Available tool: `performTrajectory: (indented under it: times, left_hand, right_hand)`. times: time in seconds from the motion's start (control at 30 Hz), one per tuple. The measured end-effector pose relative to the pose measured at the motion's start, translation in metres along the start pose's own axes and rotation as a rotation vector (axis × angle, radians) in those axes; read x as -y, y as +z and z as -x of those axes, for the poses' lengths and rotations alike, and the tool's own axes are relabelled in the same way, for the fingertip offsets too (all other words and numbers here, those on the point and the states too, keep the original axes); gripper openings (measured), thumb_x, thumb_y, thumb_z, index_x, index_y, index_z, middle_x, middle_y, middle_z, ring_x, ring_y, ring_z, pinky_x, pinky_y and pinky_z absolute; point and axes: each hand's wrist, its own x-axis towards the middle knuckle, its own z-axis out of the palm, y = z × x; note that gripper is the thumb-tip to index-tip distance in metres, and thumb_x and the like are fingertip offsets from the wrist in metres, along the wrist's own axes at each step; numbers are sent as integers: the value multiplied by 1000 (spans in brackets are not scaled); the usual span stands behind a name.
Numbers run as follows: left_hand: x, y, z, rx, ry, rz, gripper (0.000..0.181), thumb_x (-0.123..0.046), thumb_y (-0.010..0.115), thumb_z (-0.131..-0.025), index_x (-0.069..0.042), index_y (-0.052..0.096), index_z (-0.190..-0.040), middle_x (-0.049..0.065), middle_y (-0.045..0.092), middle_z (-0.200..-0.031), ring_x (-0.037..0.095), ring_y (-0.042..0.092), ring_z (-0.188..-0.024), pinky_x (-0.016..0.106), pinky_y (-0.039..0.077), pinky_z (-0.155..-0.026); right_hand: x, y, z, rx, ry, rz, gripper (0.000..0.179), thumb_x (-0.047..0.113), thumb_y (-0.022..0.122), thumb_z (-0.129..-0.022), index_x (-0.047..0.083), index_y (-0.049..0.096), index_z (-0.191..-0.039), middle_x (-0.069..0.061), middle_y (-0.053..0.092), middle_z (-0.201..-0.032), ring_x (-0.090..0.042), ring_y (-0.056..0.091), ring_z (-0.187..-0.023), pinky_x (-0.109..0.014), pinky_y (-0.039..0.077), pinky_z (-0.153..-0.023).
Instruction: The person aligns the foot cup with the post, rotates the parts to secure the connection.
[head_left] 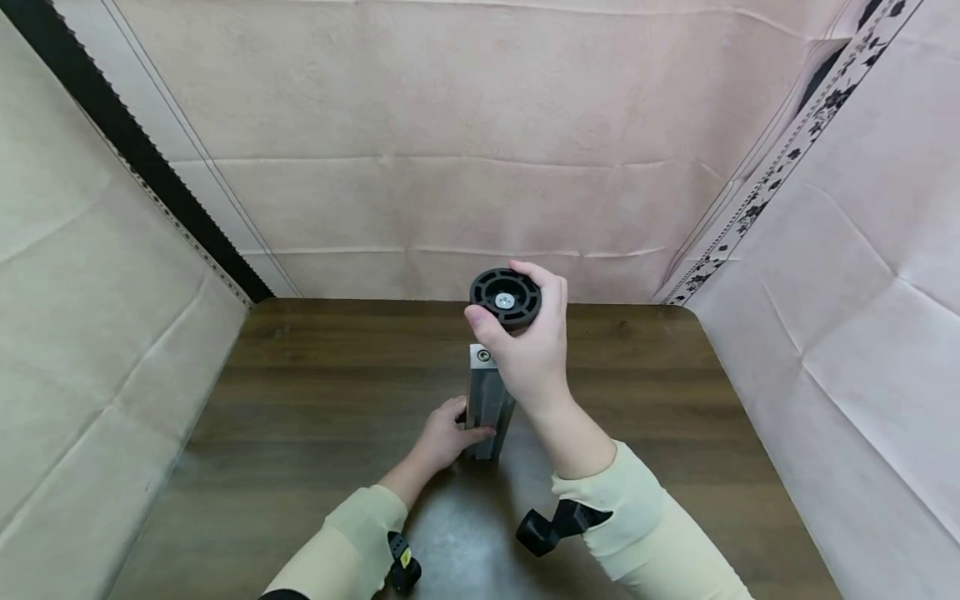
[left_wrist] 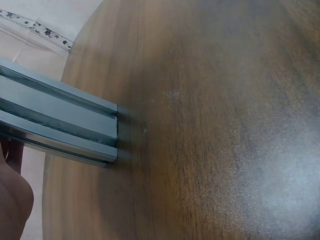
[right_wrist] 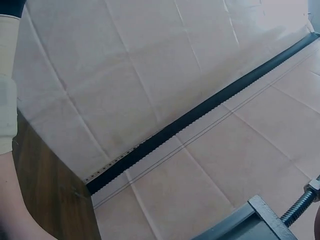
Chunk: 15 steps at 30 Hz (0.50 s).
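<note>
Metal bar (head_left: 486,400), seemingly plastic disc (head_left: 489,293), glossy tabletop (left_wrist: 200,130)

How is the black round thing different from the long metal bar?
The black round thing is flat and disc-shaped, while the long metal bar is straight and much longer. The round thing is black; the bar is silvery grey. The round thing is up in the person's right grip, whereas the bar is lower, in the left grip. Both are held above the brown table or on it.
</note>
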Motion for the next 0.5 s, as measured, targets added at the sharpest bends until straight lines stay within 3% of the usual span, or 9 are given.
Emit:
performTrajectory:
  times: [0.2,0.33,0.5]
  left_hand:
    - [1,-1,0,-2,10,-10,48,-45,75,-76,-25,63,-117,-3,59,-116,20,52,-110,43,45,-90]
    - [1,-1,0,-6,7,-11,48,-45,75,-76,-25,63,-117,-3,59,-115,20,52,-110,43,45,-90]
    - [0,-1,1,-4,-5,-8,47,-44,75,-76,-25,63,-117,-2,58,-116,22,51,-110,44,45,-90]
  right_hand:
    - [1,6,3,-64,-34,67,79,61,65,-76,7,42,-128,-10,39,-116,-17,54,-85,-27,50,-65]
    - [2,8,5,-113,-45,123,80,63,65,-75,7,43,-128,-10,39,-116,-17,52,-90,-27,47,-70]
    - [3,7,5,-89,-50,131,84,63,63,-76,6,38,-131,-11,39,-119,-17,51,-92,-31,47,-71]
